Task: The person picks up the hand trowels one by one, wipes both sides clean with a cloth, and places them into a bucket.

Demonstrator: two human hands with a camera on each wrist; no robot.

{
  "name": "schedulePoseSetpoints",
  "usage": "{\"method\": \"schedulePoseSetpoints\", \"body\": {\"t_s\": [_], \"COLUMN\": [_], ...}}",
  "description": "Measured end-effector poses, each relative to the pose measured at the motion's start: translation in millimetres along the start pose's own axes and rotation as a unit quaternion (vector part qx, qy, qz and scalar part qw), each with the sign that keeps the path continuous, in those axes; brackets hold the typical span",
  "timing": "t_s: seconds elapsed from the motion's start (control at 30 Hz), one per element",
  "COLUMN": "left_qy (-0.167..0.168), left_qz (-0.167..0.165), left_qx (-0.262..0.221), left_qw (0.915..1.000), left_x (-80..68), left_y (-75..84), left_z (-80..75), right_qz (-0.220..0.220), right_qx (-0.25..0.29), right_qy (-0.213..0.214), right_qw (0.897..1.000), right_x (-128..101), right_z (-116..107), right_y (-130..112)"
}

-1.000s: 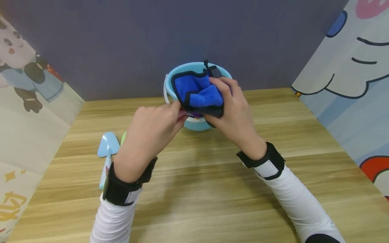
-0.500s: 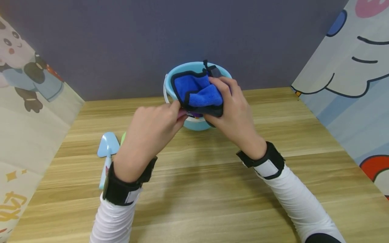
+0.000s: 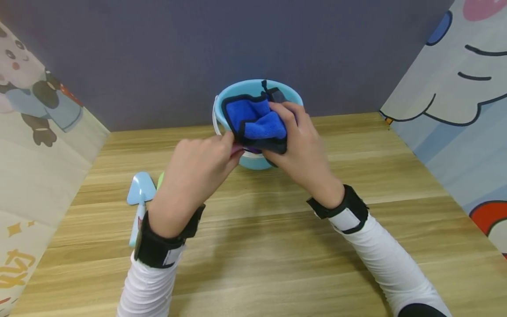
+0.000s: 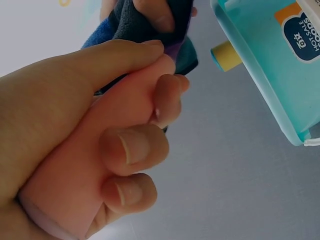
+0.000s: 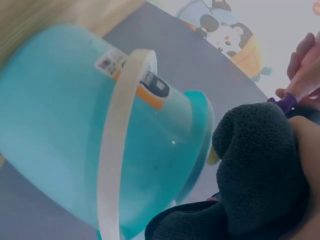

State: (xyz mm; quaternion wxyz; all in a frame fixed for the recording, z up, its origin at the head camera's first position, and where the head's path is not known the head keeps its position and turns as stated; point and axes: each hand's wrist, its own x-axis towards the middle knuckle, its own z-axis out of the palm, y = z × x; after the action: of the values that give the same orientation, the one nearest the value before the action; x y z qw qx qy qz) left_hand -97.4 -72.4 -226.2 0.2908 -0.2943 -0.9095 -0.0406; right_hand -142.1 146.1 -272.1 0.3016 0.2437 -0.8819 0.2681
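The pink handle (image 4: 80, 165) lies in the left hand (image 3: 192, 176), its fingers curled round it, with the long axis pointing toward the blue cloth (image 3: 263, 125) on that hand's right. The right hand (image 3: 303, 147) grips the cloth, and how these 2 line up seems what any further move turns on. Both are held above the surface (image 3: 253, 246), near its far edge, where a light-blue bucket (image 3: 255, 164) stands. Only a sliver of the purple part (image 5: 286, 103) beyond the handle shows, so its full shape cannot be told; the left hand mostly hides a green thing (image 3: 160, 179) toward the left edge
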Motion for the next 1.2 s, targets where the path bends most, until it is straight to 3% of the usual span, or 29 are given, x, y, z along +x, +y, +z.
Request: {"method": "schedulePoseSetpoints", "body": {"t_s": [0.17, 0.33, 1.2], "left_qy": [-0.007, -0.013, -0.019], "left_qz": [-0.002, 0.001, 0.003], "left_qx": [0.014, 0.017, 0.014], "left_qw": [0.9999, 0.9998, 0.9997], "left_x": [-3.6, -9.7, -11.1], "left_y": [-0.5, -2.8, -9.0], "left_z": [1.6, 4.3, 4.5], "right_qz": [0.007, -0.009, -0.009], "right_qx": [-0.025, -0.040, -0.036], "right_qy": [-0.026, -0.016, -0.016], "right_qw": [0.999, 0.999, 0.999], "right_x": [-6.2, -12.5, -8.4], "right_z": [13.0, 20.8, 20.8], "right_y": [-4.0, -6.4, -6.4]}}
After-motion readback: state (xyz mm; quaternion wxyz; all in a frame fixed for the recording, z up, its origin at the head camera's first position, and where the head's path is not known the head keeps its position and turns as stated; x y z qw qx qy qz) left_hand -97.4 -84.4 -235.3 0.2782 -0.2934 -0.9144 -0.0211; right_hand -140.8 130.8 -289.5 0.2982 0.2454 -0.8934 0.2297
